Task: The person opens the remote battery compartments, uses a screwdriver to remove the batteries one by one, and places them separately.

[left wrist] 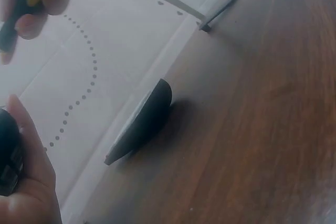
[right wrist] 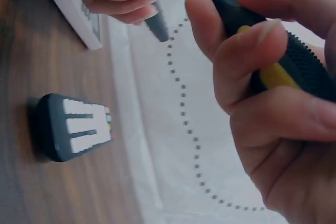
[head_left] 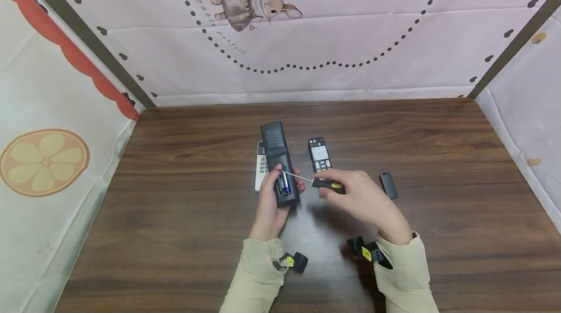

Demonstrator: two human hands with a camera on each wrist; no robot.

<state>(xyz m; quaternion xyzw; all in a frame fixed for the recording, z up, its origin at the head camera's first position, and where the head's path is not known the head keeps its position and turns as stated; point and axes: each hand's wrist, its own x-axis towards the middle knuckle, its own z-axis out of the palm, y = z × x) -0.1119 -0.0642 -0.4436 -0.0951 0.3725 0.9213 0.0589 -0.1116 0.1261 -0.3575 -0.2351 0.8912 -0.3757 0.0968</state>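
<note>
nearest you, at the near side of the table (head_left: pixel 175 230), locate your left sleeve (head_left: pixel 252 279) and right sleeve (head_left: pixel 405 269). a left wrist unit (head_left: pixel 300 262) and a right wrist unit (head_left: pixel 356 246), both black, sit at the cuffs.

beyond the cuffs, your left hand (head_left: pixel 268 206) grips the dark remote (head_left: pixel 275 143), fingers curled round its body and thumb on the back. the remote is held above the middle of the table, back face up, its long axis pointing toward the far edge and leaning slightly to the left. its battery compartment is uncovered; a blue battery (head_left: pixel 285 184) shows inside.

your right hand (head_left: pixel 357 193) pinches the black-and-yellow handle of the screwdriver (head_left: pixel 323 184) between thumb and fingers. the thin shaft points left across the remote; its tip is at the far end of the compartment, near your left thumb. contact at the tip cannot be confirmed.

to the right of your right hand, toward the right edge, a small dark cover (head_left: pixel 388 185) lies on the table.

farther out, the white remote (head_left: pixel 260 172) lies partly hidden behind the held unit. the black remote (head_left: pixel 319 152) lies to its right, buttons up.

past the far edge hangs a printed cloth (head_left: pixel 350 40) with a rabbit figure (head_left: pixel 254 4).
</note>
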